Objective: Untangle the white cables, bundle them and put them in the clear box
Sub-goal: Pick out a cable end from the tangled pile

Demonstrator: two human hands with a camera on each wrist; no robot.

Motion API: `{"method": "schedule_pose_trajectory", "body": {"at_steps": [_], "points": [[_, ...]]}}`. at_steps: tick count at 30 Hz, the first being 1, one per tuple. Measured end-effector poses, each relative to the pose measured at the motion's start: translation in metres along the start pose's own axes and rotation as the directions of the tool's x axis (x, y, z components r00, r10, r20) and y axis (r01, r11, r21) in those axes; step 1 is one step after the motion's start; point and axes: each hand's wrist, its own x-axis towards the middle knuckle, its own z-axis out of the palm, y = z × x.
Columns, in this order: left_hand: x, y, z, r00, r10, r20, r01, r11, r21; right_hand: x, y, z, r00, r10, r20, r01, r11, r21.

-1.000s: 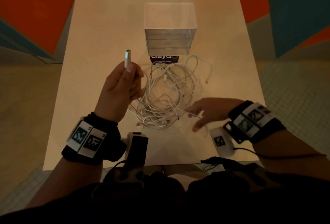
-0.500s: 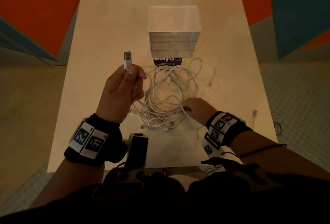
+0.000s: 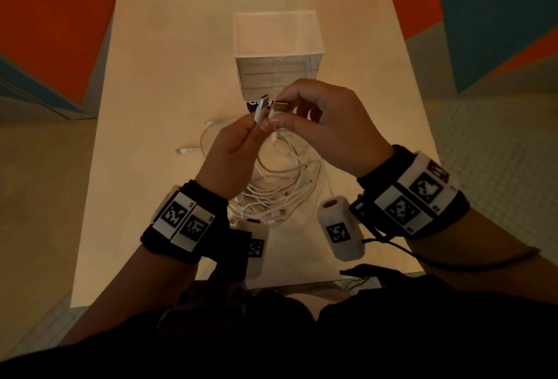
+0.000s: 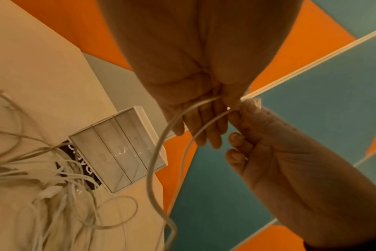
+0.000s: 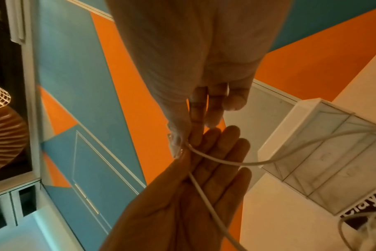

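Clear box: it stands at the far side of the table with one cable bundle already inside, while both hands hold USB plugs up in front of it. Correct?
Not quite. The clear box is empty: the head view shows no cable in it, and the white cables lie tangled on the table. The rest holds: left hand and right hand each pinch a USB plug.

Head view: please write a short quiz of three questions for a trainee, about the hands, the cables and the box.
1. True or false: the clear box already holds a bundle.
2. The left hand pinches: A) a USB plug; B) the box; C) nothing.
3. Where does the tangle of white cables lie?
Key: 1 false. 2 A. 3 On the table, between the box and the person.
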Motion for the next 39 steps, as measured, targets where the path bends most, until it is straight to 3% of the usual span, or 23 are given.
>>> {"method": "schedule_pose_trajectory", "body": {"at_steps": [3,6,8,10,11,12,16,18,20,23,25,27,32,39], "points": [[0.003,0.002,0.006,0.998,0.034,0.049,-0.033,0.999,-0.024,0.0,-0.002,-0.002,1.0,-0.019,-0.021,0.021,0.995,0.097],[0.004,0.004,0.012,0.997,0.071,0.008,-0.068,0.979,-0.194,0.001,0.012,-0.004,0.999,0.033,-0.001,-0.033,0.993,0.113],[0.005,0.009,0.011,0.996,0.056,-0.075,-0.078,0.939,-0.334,-0.001,0.03,-0.004,0.951,0.182,0.249,-0.187,0.982,-0.003],[0.006,0.016,0.004,0.991,0.049,-0.121,-0.097,0.898,-0.428,-0.01,0.056,-0.002,0.84,0.269,0.472,-0.121,0.939,-0.321],[0.007,0.019,-0.002,0.989,0.058,-0.134,-0.112,0.889,-0.445,-0.017,0.071,0.0,0.81,0.28,0.516,-0.06,0.913,-0.403],[0.006,0.023,-0.007,0.987,0.074,-0.145,-0.131,0.887,-0.442,-0.024,0.084,0.0,0.805,0.29,0.517,-0.048,0.902,-0.43],[0.003,0.033,-0.03,0.976,0.111,-0.187,-0.175,0.912,-0.372,-0.045,0.127,-0.009,0.826,0.425,0.37,-0.209,0.842,-0.498],[0.002,0.032,-0.035,0.973,0.116,-0.2,-0.172,0.941,-0.292,-0.045,0.13,-0.014,0.857,0.43,0.283,-0.245,0.824,-0.511],[0.001,0.029,-0.031,0.971,0.11,-0.21,-0.148,0.974,-0.17,-0.036,0.112,-0.018,0.901,0.364,0.237,-0.232,0.865,-0.445],[0.003,0.023,-0.017,0.986,0.062,-0.155,-0.064,0.998,-0.01,-0.017,0.073,-0.017,0.954,0.134,0.269,-0.022,0.923,-0.383],[0.006,0.018,-0.007,0.996,0.037,-0.075,-0.027,0.991,0.134,-0.008,0.051,-0.017,0.955,-0.007,0.295,0.119,0.924,-0.362],[0.007,0.014,0.002,0.999,0.04,-0.028,-0.032,0.97,0.24,-0.004,0.033,-0.019,0.958,-0.028,0.284,0.11,0.954,-0.277],[0.012,0.0,0.02,0.999,0.02,-0.049,-0.009,0.977,0.213,-0.001,0.023,-0.017,0.975,-0.043,0.218,0.05,0.998,-0.03],[0.016,-0.005,0.023,0.994,0.028,-0.105,-0.006,0.979,0.204,-0.005,0.034,-0.013,0.985,-0.049,0.164,0.043,0.998,0.038]]}}
